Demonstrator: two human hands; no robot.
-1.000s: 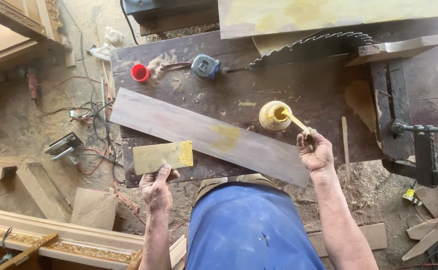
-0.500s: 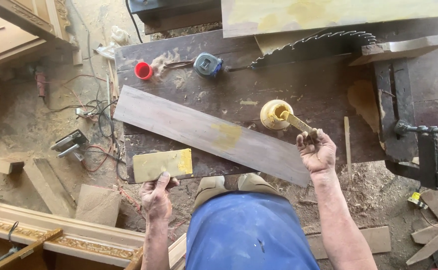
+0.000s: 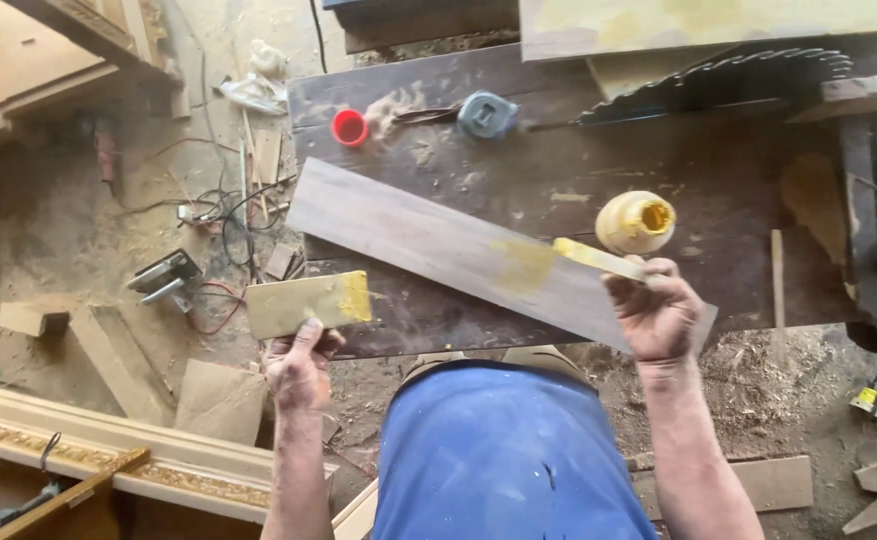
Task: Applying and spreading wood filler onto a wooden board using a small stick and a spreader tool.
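left hand (image 3: pixel 298 372) grips 1 wood block (image 3: pixel 307 303) | right hand (image 3: pixel 658 312) grips 1 glue stick (image 3: pixel 598 259) | 1 glue pot (image 3: pixel 635 222)

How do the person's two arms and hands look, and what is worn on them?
Both forearms are bare, with no sleeves in view. The left hand and right hand wear no gloves, and no watch or ring is visible. Below them shows a blue garment.

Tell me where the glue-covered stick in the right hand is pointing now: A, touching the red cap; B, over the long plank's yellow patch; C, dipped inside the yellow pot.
B: the right hand holds the stick out of the pot, its tip over the plank by the yellow patch.
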